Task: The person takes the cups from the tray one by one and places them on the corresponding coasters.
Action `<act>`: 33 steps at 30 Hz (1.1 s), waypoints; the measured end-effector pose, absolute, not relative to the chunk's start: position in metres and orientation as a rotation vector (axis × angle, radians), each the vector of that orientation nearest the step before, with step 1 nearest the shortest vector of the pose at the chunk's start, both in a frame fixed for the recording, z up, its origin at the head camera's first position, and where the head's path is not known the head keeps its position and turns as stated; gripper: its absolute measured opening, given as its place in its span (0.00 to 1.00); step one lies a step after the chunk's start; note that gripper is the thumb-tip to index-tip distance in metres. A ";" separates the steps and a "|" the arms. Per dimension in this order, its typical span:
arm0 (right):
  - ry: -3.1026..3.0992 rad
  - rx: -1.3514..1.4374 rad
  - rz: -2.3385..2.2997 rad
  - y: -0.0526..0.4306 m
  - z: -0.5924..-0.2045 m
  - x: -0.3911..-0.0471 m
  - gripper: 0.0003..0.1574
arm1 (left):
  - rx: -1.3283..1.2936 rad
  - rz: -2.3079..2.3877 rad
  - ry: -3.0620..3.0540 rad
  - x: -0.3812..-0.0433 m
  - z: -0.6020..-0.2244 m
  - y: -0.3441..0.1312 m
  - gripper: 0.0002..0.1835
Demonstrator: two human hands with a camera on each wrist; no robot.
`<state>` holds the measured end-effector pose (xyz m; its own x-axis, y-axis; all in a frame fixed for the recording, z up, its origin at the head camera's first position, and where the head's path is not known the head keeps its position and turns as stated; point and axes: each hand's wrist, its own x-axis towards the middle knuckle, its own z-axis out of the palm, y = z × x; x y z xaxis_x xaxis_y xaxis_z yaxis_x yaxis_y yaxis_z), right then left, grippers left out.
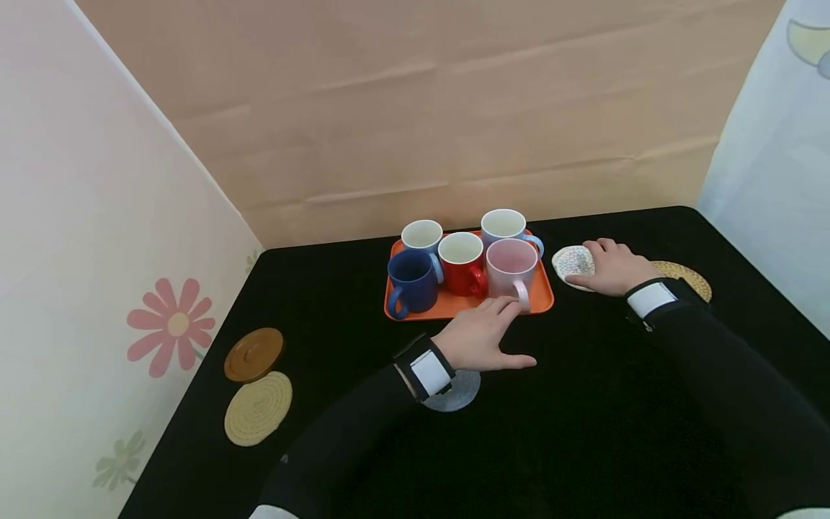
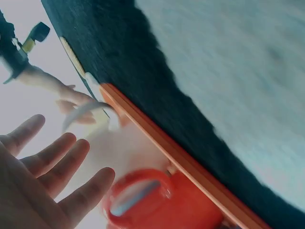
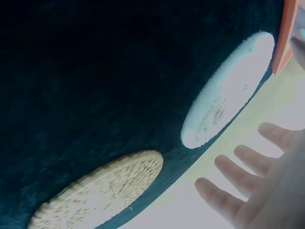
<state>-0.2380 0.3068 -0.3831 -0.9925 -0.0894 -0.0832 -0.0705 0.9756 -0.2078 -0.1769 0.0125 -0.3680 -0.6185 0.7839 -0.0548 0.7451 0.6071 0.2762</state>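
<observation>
In the head view, my left hand (image 1: 481, 337) reaches out with thumb and fingers spread, in front of the pink mug (image 1: 508, 270). The left wrist view shows its fingers apart near that mug's pale handle, holding nothing; I cannot tell whether they touch it. My right hand (image 1: 612, 269) is over the edge of a white speckled coaster (image 1: 570, 263), partly hiding it. In the right wrist view its fingers (image 3: 238, 174) are extended and apart from the white coaster. An orange tray (image 1: 431, 311) carries the pink mug, a red mug (image 1: 462, 276), a dark blue mug (image 1: 418, 292) and two light blue mugs.
Beneath my left wrist lies a grey round coaster (image 1: 457, 393). A woven tan coaster (image 1: 690, 277) sits beside my right wrist. On the left are a brown wooden coaster (image 1: 253, 353) and a cream coiled coaster (image 1: 258, 409). Brown paper (image 1: 454, 108) stands behind the black tabletop.
</observation>
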 end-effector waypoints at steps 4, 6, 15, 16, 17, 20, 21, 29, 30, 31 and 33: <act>3.001 -0.059 -0.359 0.301 -0.388 -0.247 0.60 | 1.266 0.322 2.689 -0.177 -0.369 0.020 0.44; 2.986 -0.030 -0.370 0.299 -0.392 -0.251 0.62 | 1.252 0.302 2.711 -0.177 -0.370 0.021 0.44; 2.928 0.033 -0.454 0.302 -0.403 -0.256 0.67 | 1.240 0.293 2.730 -0.178 -0.375 0.021 0.45; 2.933 0.036 -0.460 0.303 -0.404 -0.256 0.67 | 1.243 0.290 2.730 -0.178 -0.376 0.020 0.46; 2.938 0.041 -0.465 0.304 -0.405 -0.257 0.67 | 1.247 0.285 2.731 -0.178 -0.376 0.020 0.46; 2.958 0.045 -0.474 0.306 -0.405 -0.258 0.64 | 1.245 0.273 2.730 -0.178 -0.377 0.019 0.48; 2.965 0.045 -0.477 0.307 -0.405 -0.258 0.64 | 1.243 0.273 2.729 -0.178 -0.377 0.019 0.48; 2.976 0.038 -0.489 0.308 -0.404 -0.258 0.60 | 1.253 0.270 2.729 -0.178 -0.376 0.016 0.50; 2.974 0.036 -0.487 0.308 -0.404 -0.257 0.60 | 1.257 0.262 2.731 -0.178 -0.376 0.015 0.50; 2.970 0.031 -0.483 0.307 -0.404 -0.256 0.60 | 1.261 0.249 2.733 -0.177 -0.376 0.014 0.50; 2.963 0.018 -0.475 0.307 -0.404 -0.254 0.60 | 1.266 0.225 2.738 -0.177 -0.377 0.012 0.51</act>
<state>-0.2541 0.3066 -0.4042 -0.9901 -0.0106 -0.1400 0.0336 0.9502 -0.3099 -0.1769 0.0117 -0.3770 -0.6440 0.7639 -0.0430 0.7466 0.6397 0.1829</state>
